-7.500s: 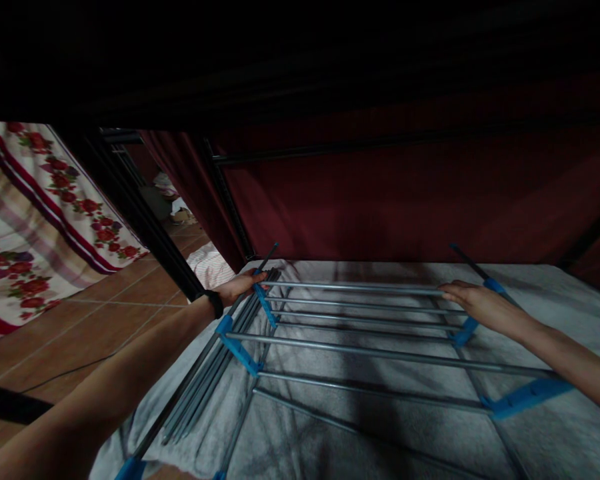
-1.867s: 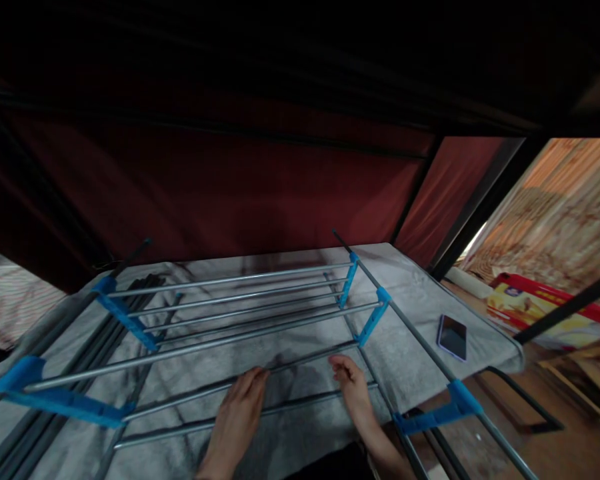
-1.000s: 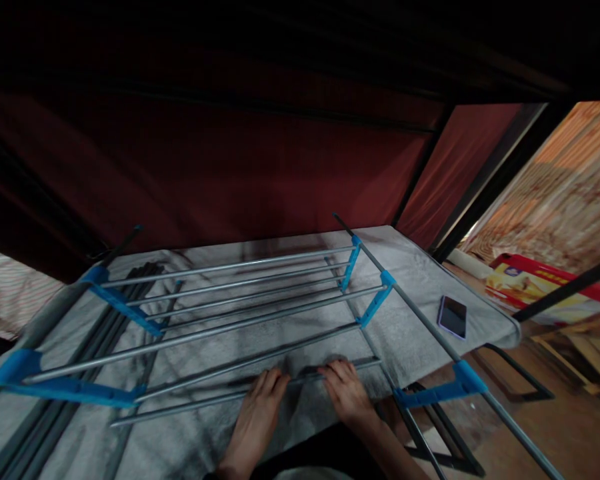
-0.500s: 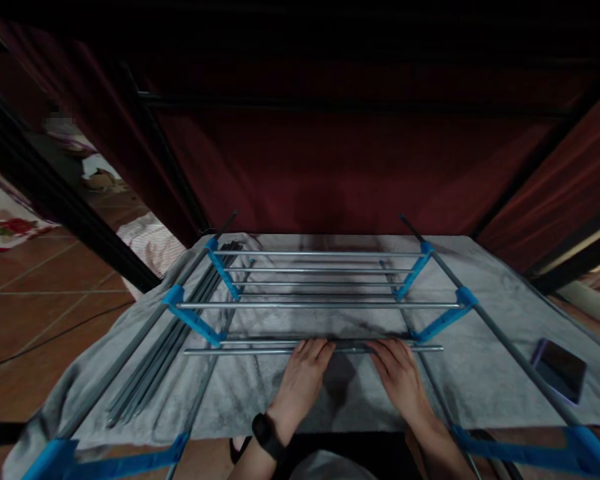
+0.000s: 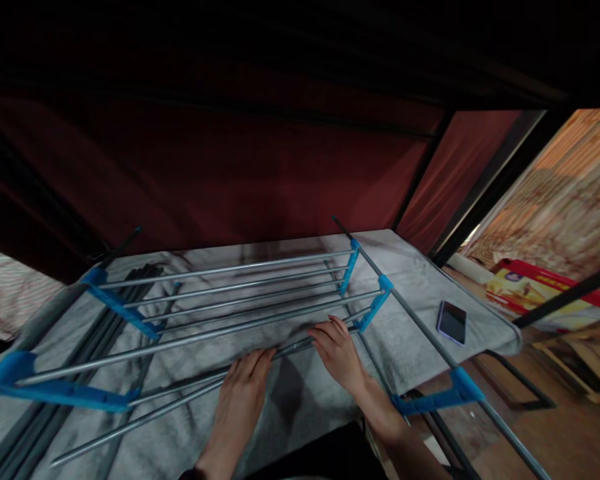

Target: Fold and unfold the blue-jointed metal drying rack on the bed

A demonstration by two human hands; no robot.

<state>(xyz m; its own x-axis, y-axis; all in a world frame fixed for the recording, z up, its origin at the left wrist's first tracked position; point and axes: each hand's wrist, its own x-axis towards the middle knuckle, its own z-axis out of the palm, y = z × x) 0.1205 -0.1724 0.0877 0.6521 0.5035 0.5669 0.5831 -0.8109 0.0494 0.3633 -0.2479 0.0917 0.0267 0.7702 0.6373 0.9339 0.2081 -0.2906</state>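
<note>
A loose metal rod [image 5: 130,427] runs slantwise in front of the rack, its left end sticking out toward me. My left hand [image 5: 243,397] is closed over the rod near its middle, palm down. Farther right, my right hand [image 5: 336,350] has its fingers curled over the rod beside the rack's right side. The rack has grey side poles, several crossbars [image 5: 215,331] and blue plastic brackets [image 5: 60,390]. At the right, another blue bracket [image 5: 375,308] sits just beyond my right fingers. My fingers partly hide the rod and the crossbar behind it.
Several grey tubes [image 5: 87,350] lie bundled at the left on a grey cloth [image 5: 410,347]. A phone [image 5: 451,323] rests on the cloth to the right. Behind stands a dark red panel [image 5: 260,193]. A red and yellow box [image 5: 545,293] is on the floor at right.
My view has turned to the right. The rod's left end has swung toward me, away from the front crossbar it lay alongside. Both hands are still on it.
</note>
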